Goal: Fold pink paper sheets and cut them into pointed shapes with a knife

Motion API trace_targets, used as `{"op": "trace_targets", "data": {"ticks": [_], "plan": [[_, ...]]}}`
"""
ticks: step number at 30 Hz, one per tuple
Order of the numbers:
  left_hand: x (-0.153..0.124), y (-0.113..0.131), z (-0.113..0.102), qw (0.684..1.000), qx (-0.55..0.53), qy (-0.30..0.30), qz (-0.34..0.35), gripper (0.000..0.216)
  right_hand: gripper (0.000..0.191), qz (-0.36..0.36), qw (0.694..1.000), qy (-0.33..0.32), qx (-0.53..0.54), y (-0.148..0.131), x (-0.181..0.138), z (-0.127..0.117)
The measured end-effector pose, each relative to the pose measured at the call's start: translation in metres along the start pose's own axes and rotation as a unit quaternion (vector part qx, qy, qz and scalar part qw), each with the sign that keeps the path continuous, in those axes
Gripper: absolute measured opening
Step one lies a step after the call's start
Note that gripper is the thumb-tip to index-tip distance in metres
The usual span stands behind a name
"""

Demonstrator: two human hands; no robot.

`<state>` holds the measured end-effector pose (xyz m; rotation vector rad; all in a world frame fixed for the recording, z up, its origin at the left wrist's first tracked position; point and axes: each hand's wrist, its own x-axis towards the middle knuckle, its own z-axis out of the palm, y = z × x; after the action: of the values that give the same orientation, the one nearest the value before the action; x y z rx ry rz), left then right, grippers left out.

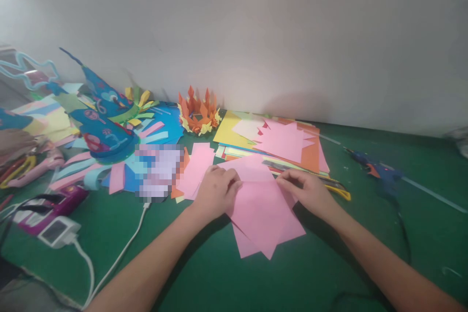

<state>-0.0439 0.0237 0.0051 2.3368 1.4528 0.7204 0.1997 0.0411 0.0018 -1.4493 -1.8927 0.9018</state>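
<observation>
A pink paper sheet [268, 209] lies in front of me, with a crease or edge running across it between my hands. My left hand [218, 186] pinches its left side, fingers curled. On the opposite side, my right hand [307, 189] grips the right end of that line between thumb and forefinger. Beneath are more pink sheets [245, 244], their corners sticking out at differing angles. Just behind my right hand lies a yellow-edged cutter-like tool [338, 192], partly hidden. A stack of pink strips [197, 163] is beside my left hand.
Coloured sheets with spiky pink cutouts [281, 139] lie behind. An orange paper crown [199, 112] and blue cone hats [109, 136] stand left. A blue glue gun [383, 171] is right. A white cable [139, 226] and power strip [54, 207] occupy the left front.
</observation>
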Motion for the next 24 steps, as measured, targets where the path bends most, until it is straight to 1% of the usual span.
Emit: {"op": "trace_targets", "data": {"ticks": [4, 7, 9, 11, 13, 15, 17, 18, 20, 22, 24], "plan": [[0.001, -0.002, -0.002, 1.0, -0.013, 0.001, -0.009, 0.012, 0.035, 0.018, 0.999, -0.006, 0.044, 0.001, 0.0, 0.002], [0.002, -0.007, -0.005, 0.999, -0.04, 0.019, -0.025, 0.012, 0.035, 0.046, 0.994, 0.018, 0.095, 0.002, -0.001, -0.004], [0.001, -0.011, -0.007, 0.993, -0.092, 0.041, -0.06, 0.013, 0.035, 0.073, 0.983, 0.039, 0.164, 0.006, -0.001, -0.009], [0.0, -0.015, -0.008, 0.978, -0.169, 0.071, -0.099, 0.014, 0.035, 0.084, 0.964, 0.042, 0.25, 0.011, 0.0, -0.011], [0.0, -0.016, -0.007, 0.959, -0.236, 0.1, -0.118, 0.013, 0.04, 0.073, 0.947, 0.026, 0.312, 0.013, 0.001, -0.008], [-0.001, -0.013, -0.004, 0.948, -0.273, 0.122, -0.109, 0.009, 0.048, 0.056, 0.944, -0.006, 0.324, 0.011, 0.0, -0.002], [-0.001, -0.01, -0.001, 0.949, -0.274, 0.136, -0.07, 0.005, 0.048, 0.019, 0.957, -0.029, 0.29, 0.007, -0.002, 0.004], [-0.001, -0.008, 0.001, 0.954, -0.26, 0.145, -0.041, 0.005, 0.044, -0.009, 0.964, -0.027, 0.263, 0.005, -0.004, 0.006], [-0.001, -0.007, 0.004, 0.963, -0.211, 0.168, 0.016, 0.008, 0.032, -0.091, 0.976, 0.008, 0.199, 0.001, -0.007, 0.007], [-0.001, -0.009, 0.005, 0.968, -0.157, 0.188, 0.049, 0.013, 0.023, -0.191, 0.973, 0.043, 0.121, -0.001, -0.011, 0.006], [-0.001, -0.014, 0.007, 0.974, -0.12, 0.179, 0.069, 0.017, 0.018, -0.296, 0.954, 0.034, 0.034, -0.002, -0.014, 0.003]]}}
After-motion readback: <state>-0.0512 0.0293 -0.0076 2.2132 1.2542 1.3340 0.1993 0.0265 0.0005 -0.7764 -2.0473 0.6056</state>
